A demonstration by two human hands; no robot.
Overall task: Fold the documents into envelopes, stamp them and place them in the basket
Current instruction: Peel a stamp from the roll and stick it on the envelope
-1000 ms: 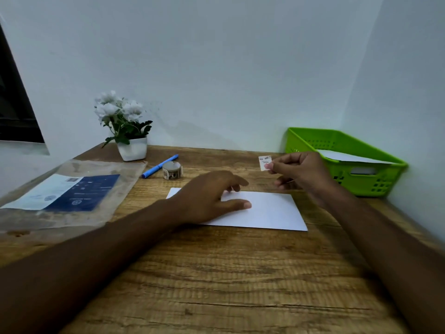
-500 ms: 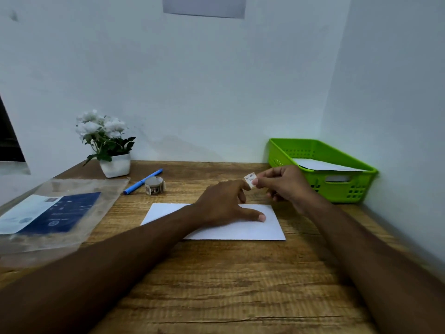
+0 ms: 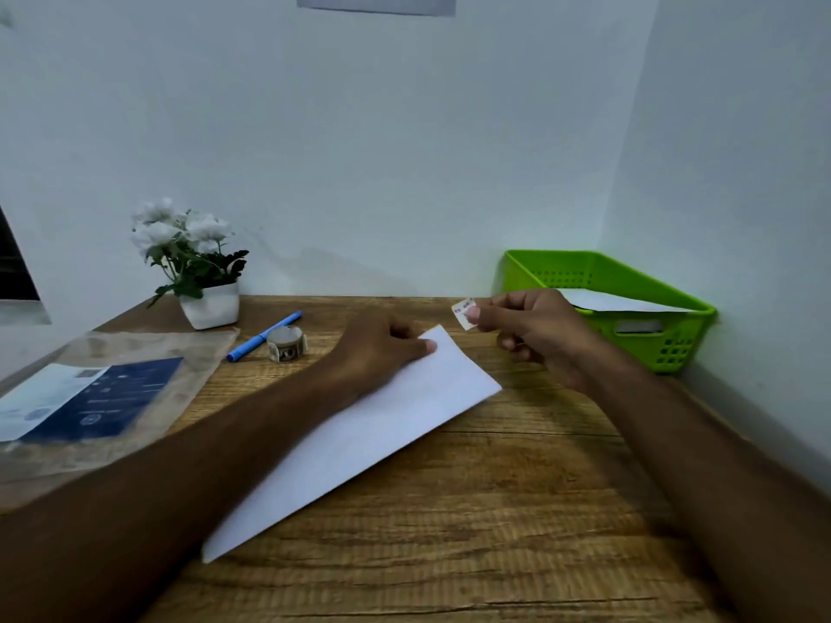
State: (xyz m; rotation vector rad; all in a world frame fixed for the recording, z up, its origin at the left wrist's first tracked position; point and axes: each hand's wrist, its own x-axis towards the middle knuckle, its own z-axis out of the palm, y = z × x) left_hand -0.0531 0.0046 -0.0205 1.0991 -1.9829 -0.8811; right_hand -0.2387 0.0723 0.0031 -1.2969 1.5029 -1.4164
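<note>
The white rectangular paper envelope (image 3: 359,433) lies on the brown wood-grain table (image 3: 494,510), no longer square to the near edge as it was half a second ago. It has been swung onto a diagonal, so its far corner now points toward the right hand (image 3: 535,330). The left hand (image 3: 382,348) rests on that far end and presses it down, fingers laid over the paper rather than round it, as far as the blur shows. The right hand pinches the small white paper stamp (image 3: 463,313) between thumb and forefinger, held in the air just beyond that corner and apart from the paper. My reading is that the turn brings the corner within reach, so sticking the stamp comes next.

Behind the right hand, the green perforated plastic basket (image 3: 665,348) already holds a white envelope (image 3: 616,303). To the left are a small grey roll of stamps (image 3: 288,346), a blue pen (image 3: 265,337), white flowers in a white pot (image 3: 198,272) and a clear plastic sleeve with a blue-and-white sheet (image 3: 103,388). Nothing lies between stamp and corner
</note>
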